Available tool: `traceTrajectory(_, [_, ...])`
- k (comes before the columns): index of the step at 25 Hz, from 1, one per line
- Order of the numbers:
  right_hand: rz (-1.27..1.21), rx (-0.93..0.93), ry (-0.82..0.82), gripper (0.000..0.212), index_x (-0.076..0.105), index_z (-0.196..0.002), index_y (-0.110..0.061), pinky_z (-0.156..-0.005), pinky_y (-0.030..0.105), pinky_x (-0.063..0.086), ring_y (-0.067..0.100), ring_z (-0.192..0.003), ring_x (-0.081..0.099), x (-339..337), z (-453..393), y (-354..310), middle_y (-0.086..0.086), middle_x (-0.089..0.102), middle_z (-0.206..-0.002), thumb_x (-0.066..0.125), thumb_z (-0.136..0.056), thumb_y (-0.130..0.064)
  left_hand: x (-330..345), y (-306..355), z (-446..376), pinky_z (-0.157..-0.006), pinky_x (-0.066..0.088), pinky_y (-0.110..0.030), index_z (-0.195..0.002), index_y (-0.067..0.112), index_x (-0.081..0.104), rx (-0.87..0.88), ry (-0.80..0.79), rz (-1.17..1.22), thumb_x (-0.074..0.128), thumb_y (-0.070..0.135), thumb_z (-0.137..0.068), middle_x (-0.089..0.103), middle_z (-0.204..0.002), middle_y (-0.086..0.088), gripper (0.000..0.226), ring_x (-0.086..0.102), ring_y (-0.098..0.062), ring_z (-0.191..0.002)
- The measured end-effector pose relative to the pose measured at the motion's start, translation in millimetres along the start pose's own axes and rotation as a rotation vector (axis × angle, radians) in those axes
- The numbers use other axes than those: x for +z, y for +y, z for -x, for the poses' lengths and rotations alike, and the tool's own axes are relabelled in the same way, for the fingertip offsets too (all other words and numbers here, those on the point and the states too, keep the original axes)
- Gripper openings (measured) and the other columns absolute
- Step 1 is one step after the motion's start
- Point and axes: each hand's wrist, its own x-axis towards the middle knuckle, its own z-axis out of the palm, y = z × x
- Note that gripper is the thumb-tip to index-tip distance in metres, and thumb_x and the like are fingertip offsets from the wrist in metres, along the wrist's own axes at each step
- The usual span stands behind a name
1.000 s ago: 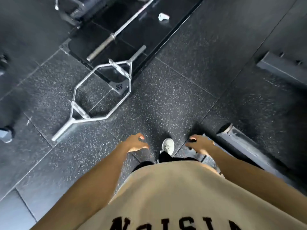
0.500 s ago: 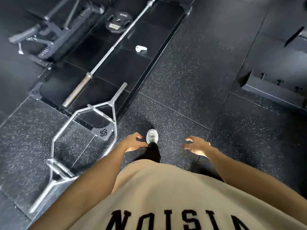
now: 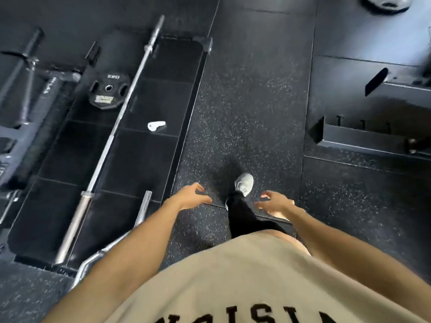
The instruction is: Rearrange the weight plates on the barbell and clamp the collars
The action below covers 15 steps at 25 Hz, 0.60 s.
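A bare silver barbell [image 3: 109, 141] lies slantwise on the black lifting platform [image 3: 168, 73] at the left, with no plates on either sleeve. One black weight plate [image 3: 109, 91] lies flat just left of the bar. A white collar [image 3: 155, 125] rests on the platform right of the bar. Another plate [image 3: 387, 3] shows at the top right edge. My left hand [image 3: 187, 197] and my right hand [image 3: 276, 202] hang in front of me with loosely curled fingers, holding nothing, well away from the bar.
A chrome hex bar [image 3: 130, 231] pokes out by my left forearm. Black rack parts and bars [image 3: 30, 89] crowd the far left. Low black steel rack feet [image 3: 363, 136] sit at the right. Speckled rubber floor [image 3: 245, 113] runs ahead of my white shoe [image 3: 244, 184].
I have walked forward along the platform: the hex bar slid down and out of view, and the barbell, plate and collar have come closer. Both hands stay empty.
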Motion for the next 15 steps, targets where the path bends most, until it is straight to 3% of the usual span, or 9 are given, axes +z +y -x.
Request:
traceTrajectory(5, [-0.020, 0.001, -0.015, 0.060, 0.052, -0.135, -0.032, -0.103, 0.038, 0.030, 0.020, -0.125, 0.053, -141.2, -109.4, -44.6, -0.008, 0.060, -0.133, 0.060, -0.083, -0.061, -107.5, 90.6, -101.1, -0.102, 0.044, -0.038, -0.134, 0.024, 0.051, -0.020, 0.004, 0.018, 0.072, 0.055, -0.080, 0.051, -0.140, -0.003, 0.066, 0.054, -0.019, -0.118])
traceTrajectory(8, [-0.053, -0.018, 0.052, 0.060, 0.051, -0.135, -0.030, -0.107, 0.043, 0.033, 0.022, -0.122, 0.055, -237.1, -165.0, -76.2, -0.003, 0.064, -0.127, 0.060, -0.085, -0.060, -182.1, 157.7, -156.6, -0.104, 0.043, -0.040, -0.130, 0.026, 0.054, 0.009, 0.051, 0.008, 0.073, 0.057, -0.077, 0.054, -0.137, -0.001, 0.064, 0.054, -0.018, -0.118])
traceTrajectory(12, [-0.058, -0.012, 0.057, 0.057, 0.049, -0.135, -0.032, -0.104, 0.044, 0.026, 0.022, -0.122, 0.054, -323.0, -233.0, -110.2, -0.004, 0.067, -0.121, 0.056, -0.086, -0.061, -259.3, 232.1, -231.6, -0.090, 0.042, -0.035, -0.127, 0.030, 0.054, 0.018, 0.038, 0.015, 0.072, 0.059, -0.076, 0.051, -0.136, -0.003, 0.062, 0.051, -0.018, -0.110])
traceTrajectory(15, [-0.064, 0.025, 0.026, 0.058, 0.049, -0.136, -0.033, -0.106, 0.044, 0.024, 0.021, -0.123, 0.053, -384.3, -298.5, -134.0, -0.004, 0.066, -0.123, 0.057, -0.086, -0.061, -316.1, 284.9, -305.8, -0.101, 0.043, -0.038, -0.128, 0.028, 0.055, 0.027, 0.021, -0.015, 0.073, 0.057, -0.077, 0.052, -0.139, -0.004, 0.061, 0.052, -0.021, -0.121])
